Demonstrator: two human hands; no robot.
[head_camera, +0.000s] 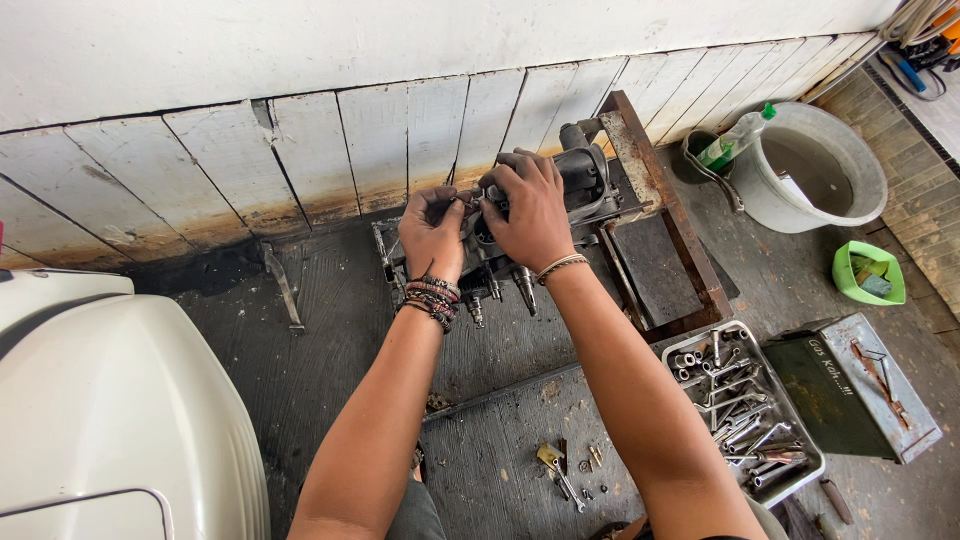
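From the head camera we look down on a dark, oil-stained wooden floor (330, 370) that fills the middle of the frame, meeting a wall of white planks (300, 150) along the top, scorched black at their feet. Our left hand (432, 232) and right hand (532, 212) meet just above centre on a greasy metal engine part (585, 180) that sits on the floor against the wall. The left fingers curl together, pinching something small that we cannot make out; the right fingers fold down over the top of the part, pressed close. Beaded bracelets (432, 300) ring the left wrist.

At lower right a white tray (812, 462) holds sockets and wrenches, beside a green metal box (850, 385). A grey bucket (820, 165) stands at upper right with a small green tub (868, 272) below it. A white moulded cover (110, 400) fills the lower left. Loose bolts (565, 470) lie at bottom centre.
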